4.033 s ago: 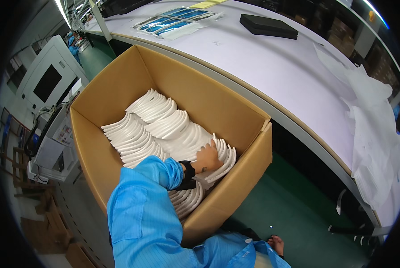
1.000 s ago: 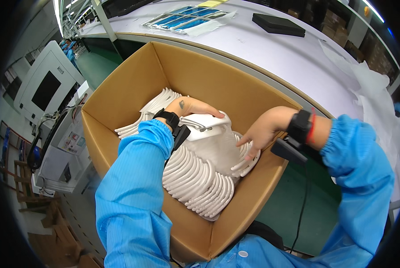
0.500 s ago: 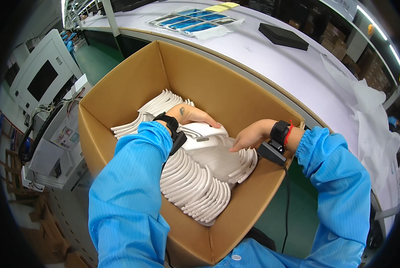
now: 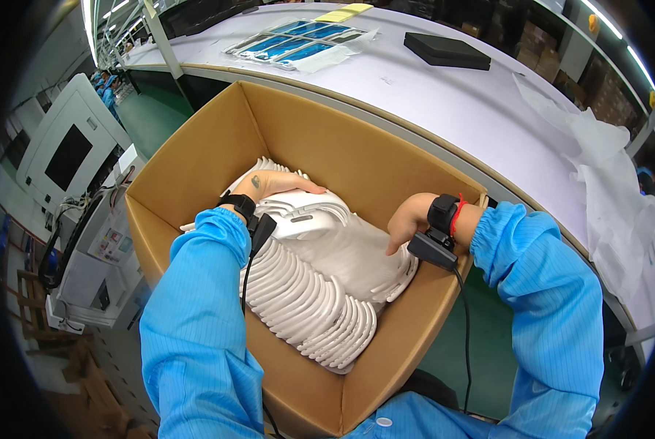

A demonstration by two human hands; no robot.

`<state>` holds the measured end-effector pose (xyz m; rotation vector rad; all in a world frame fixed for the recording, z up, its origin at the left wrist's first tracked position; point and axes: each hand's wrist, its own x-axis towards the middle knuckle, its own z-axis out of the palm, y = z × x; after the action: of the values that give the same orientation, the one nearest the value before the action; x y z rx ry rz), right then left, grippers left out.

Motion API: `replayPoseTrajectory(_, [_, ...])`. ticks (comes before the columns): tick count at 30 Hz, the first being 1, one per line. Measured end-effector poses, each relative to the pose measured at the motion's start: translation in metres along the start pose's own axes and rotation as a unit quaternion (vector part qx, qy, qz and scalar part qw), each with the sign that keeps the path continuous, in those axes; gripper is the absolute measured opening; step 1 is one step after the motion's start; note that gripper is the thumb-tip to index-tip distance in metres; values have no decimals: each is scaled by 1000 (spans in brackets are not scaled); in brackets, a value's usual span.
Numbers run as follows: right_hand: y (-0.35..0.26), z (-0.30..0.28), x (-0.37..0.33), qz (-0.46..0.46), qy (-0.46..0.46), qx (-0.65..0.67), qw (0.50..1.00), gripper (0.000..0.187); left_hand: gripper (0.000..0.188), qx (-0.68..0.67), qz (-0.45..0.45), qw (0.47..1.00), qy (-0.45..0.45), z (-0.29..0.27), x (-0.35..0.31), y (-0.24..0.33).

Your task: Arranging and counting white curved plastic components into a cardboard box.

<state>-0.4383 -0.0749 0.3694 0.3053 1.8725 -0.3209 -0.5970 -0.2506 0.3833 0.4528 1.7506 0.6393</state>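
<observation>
White curved plastic shells point(image 4: 305, 293) lie nested in close rows inside an open brown cardboard box point(image 4: 196, 139). Over the far left side of an upper group of white plastic shells point(image 4: 298, 223), which has a small slot, my left hand point(image 4: 280, 183) is closed, its thumb along the top; the other fingers are hidden behind. My right hand point(image 4: 409, 217) curls down at the right end of this group, thumb against the white surface and most fingers out of sight. Both wrists wear black straps with small dark devices.
Beyond the box runs a pale worktable point(image 4: 386, 95) carrying blue-filmed panels point(image 4: 291, 44), a black flat block point(image 4: 447, 51) and crumpled white sheeting point(image 4: 598, 168). White equipment point(image 4: 68, 161) with loose cables stands on the left. A black cable point(image 4: 468, 344) hangs from my right wrist device.
My left hand and the upper shells have shifted left and toward the box's far side. My right hand has moved slightly toward the right wall. The view has shifted a little.
</observation>
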Motion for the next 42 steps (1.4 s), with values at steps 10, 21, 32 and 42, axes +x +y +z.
replayPoseTrajectory(10, [-10,19,-92,-52,259,-148,953,47,71,319,218,901,197,50,97,-53])
replayPoseTrajectory(21, [93,169,-245,-302,462,11,834,50,84,446,164,774,418,117,146,-91])
replayPoseTrajectory(32, [238,424,-91,-63,390,413,821,51,86,316,110,878,342,93,162,-92])
replayPoseTrajectory(42, [277,548,51,1,340,546,765,45,61,370,73,829,413,77,215,-98])
